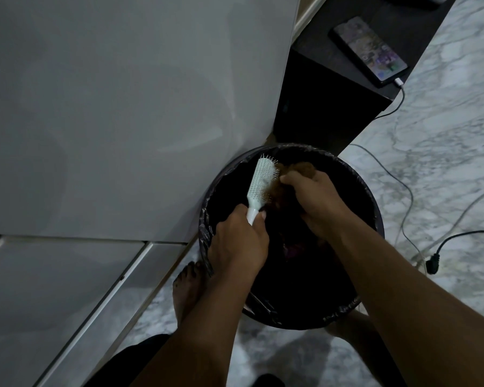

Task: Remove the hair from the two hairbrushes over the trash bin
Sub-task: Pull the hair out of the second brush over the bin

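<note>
My left hand (239,241) grips the handle of a pale green-white hairbrush (260,181), held over the round black trash bin (373,202), which is lined with a dark plastic bag. The bristles face right. My right hand (316,199) is closed on a clump of brown hair (280,191) tangled in the bristles; part of the clump shows above my fingers. A second hairbrush is not visible in the head view.
A white cabinet (123,107) stands left of the bin. A dark side table (333,101) behind it carries a phone (369,51) on a charging cable. Cables and a black plug (432,265) lie on the marble floor at right. My bare foot (187,286) is by the bin.
</note>
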`<action>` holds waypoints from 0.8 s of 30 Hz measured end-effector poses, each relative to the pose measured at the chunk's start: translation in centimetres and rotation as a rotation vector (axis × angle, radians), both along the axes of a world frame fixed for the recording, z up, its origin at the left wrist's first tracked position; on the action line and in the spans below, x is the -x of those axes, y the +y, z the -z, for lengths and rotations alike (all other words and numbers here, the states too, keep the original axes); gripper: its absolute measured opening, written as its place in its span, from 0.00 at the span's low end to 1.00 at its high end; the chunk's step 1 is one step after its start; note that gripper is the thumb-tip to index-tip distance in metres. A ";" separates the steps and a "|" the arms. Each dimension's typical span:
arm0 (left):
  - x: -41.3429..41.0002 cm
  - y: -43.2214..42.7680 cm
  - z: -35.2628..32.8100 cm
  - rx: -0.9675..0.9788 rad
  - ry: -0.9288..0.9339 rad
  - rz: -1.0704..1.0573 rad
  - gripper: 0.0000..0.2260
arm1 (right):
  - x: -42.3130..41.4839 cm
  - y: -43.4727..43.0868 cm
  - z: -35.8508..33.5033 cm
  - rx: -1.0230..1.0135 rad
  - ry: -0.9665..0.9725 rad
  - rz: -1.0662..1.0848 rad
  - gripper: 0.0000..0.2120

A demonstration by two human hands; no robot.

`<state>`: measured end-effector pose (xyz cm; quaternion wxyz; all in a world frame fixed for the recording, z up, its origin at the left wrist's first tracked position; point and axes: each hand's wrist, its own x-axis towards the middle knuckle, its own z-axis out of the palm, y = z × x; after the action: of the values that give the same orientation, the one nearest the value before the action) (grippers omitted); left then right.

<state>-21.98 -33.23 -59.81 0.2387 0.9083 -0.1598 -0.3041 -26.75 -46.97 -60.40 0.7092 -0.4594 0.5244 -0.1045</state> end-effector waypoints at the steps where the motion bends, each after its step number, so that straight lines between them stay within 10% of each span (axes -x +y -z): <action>1: -0.1 0.0 0.1 0.004 0.002 -0.008 0.14 | 0.1 0.0 0.1 0.065 0.012 -0.050 0.06; 6: -0.2 -0.1 0.2 -0.020 -0.007 -0.010 0.11 | 0.9 0.0 0.8 0.398 0.033 -0.484 0.28; 12: -0.2 0.0 0.1 -0.015 0.006 0.022 0.13 | 1.1 0.1 1.0 0.637 0.166 -0.467 0.07; 24: -0.5 -0.1 0.5 -0.041 0.029 -0.052 0.15 | 1.0 -1.2 -1.1 -0.095 -0.043 -0.107 0.05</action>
<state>-21.50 -33.32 -60.35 0.2302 0.9123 -0.1263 -0.3143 -27.70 -48.14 -59.29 0.7459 -0.4503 0.4880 -0.0515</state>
